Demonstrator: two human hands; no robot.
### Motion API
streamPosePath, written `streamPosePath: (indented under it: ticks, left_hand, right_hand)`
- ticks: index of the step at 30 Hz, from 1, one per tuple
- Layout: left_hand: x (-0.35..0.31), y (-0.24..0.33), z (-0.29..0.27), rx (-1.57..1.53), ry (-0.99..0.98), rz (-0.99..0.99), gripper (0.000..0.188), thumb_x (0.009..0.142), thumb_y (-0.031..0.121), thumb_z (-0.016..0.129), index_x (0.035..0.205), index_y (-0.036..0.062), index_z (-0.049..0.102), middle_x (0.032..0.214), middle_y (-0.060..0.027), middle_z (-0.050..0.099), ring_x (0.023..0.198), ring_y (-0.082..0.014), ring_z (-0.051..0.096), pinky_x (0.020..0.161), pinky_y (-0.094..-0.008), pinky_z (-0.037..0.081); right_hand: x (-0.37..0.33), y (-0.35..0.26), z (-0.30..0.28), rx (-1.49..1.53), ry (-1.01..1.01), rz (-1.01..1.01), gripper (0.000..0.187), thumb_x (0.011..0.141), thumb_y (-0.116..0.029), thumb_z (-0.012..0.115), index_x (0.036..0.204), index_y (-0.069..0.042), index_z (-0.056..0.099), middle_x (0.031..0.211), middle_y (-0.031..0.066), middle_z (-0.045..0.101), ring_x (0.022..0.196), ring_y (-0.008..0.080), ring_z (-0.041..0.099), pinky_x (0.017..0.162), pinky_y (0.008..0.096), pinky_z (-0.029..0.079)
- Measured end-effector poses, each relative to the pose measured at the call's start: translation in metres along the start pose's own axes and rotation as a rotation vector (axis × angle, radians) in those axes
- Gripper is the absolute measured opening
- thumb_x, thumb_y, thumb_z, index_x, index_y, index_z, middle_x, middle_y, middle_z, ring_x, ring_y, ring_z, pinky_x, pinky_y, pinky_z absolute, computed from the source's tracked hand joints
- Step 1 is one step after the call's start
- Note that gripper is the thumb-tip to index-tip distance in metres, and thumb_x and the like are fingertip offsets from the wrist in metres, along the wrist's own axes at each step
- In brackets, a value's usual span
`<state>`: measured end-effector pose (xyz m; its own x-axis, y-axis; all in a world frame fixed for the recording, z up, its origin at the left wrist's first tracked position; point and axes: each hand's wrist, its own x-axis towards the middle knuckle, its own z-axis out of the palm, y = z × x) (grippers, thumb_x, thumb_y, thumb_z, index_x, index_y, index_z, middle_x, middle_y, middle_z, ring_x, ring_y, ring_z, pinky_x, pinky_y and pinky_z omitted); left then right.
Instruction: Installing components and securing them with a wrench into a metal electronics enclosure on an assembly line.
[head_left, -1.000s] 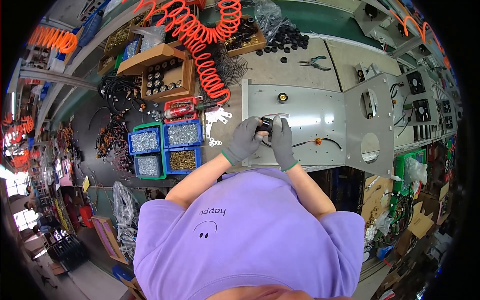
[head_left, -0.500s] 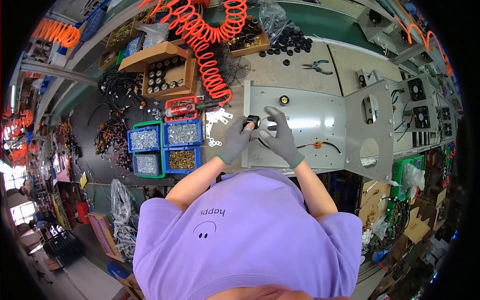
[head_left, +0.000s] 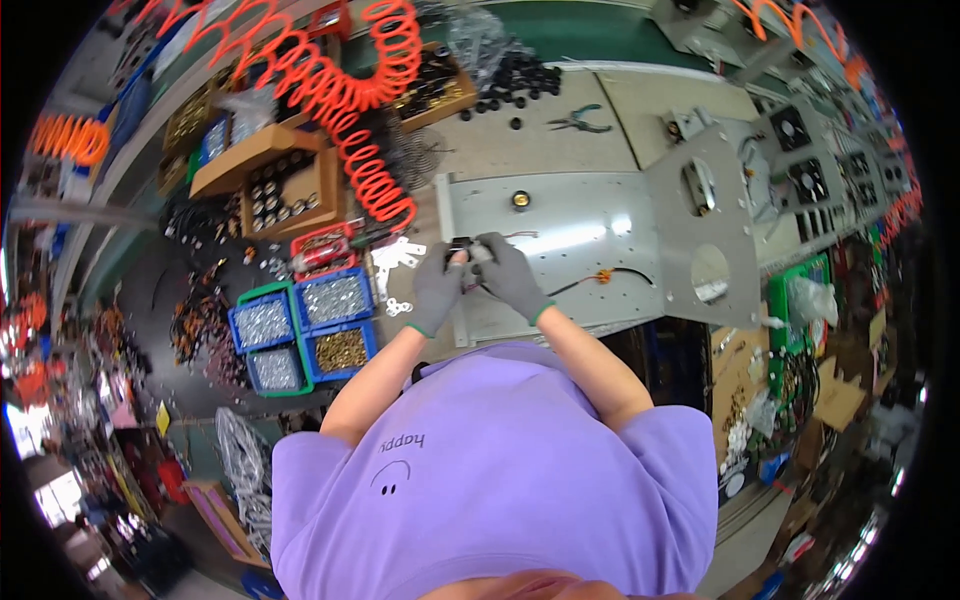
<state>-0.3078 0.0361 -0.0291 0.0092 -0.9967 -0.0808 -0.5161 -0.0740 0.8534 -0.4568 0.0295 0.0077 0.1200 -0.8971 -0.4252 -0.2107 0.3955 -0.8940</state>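
My left hand (head_left: 438, 287), in a grey glove with a bare thumb tip, is closed around a small black part (head_left: 460, 244) above the left end of a grey sheet-metal panel (head_left: 590, 215). My right hand (head_left: 512, 277), gloved too, meets it there, its fingers drawn together at the part's right side; they are slightly blurred. Below the hands, a dark wire runs right along the panel to an orange ring-shaped piece (head_left: 603, 276). A round black-and-brass piece (head_left: 520, 200) stands on the panel beyond my hands.
Blue bins of screws (head_left: 333, 299) and a red tray with a power screwdriver (head_left: 320, 254) lie left. Flat white metal pieces (head_left: 393, 262) sit beside my left hand. A coiled orange hose (head_left: 372, 180) hangs near an open carton (head_left: 285, 190). Pliers (head_left: 580, 120) lie behind; an upright perforated plate (head_left: 705, 230) stands right.
My right hand has come in against my left, its spread fingers now drawn together at the black part. The whole view has swung, so the bench appears shifted left.
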Motion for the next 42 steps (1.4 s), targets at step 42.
streamPosePath:
  ticks: [42]
  left_hand:
    - [0.103, -0.071, 0.008, -0.743, -0.107, -0.563, 0.023, 0.085, 0.013, 0.051, 0.104, 0.0, 0.057, 0.083, -0.0045, 0.06, 0.067, -0.0156, 0.059, 0.062, -0.0279, 0.049]
  right_hand:
    - [0.092, 0.054, 0.002, -0.234, 0.174, -0.43, 0.039, 0.084, -0.015, 0.057, 0.118, 0.002, 0.048, 0.106, 0.0218, 0.056, 0.093, 0.0357, 0.057, 0.08, 0.0402, 0.046]
